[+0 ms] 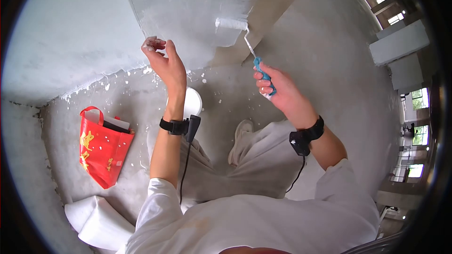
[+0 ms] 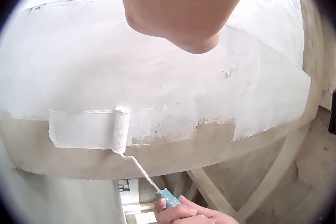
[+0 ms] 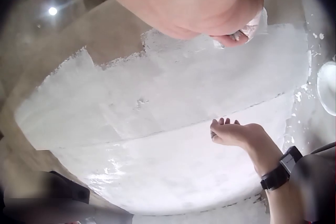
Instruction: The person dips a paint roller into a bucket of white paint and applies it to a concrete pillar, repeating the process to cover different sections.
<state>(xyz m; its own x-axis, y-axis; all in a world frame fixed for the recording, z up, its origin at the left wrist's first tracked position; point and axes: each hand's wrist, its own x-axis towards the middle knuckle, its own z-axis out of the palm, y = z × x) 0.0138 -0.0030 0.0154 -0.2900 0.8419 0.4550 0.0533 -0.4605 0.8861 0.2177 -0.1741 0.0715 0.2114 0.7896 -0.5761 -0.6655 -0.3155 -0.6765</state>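
My right hand grips the blue handle of a paint roller. The roller's white, paint-covered sleeve lies against the wall, on a wet white patch bordering a bare brownish strip. My left hand is raised near the wall, away from the roller, holding nothing. Its fingers are loosely bent, with white paint on the fingertips. In the right wrist view the roller is hidden, and white paint shows on the right hand.
A round white container stands on the floor below my left forearm. Left of it is a red bag with items inside, and behind that folded white material. Paint spatters dot the concrete floor along the wall's base.
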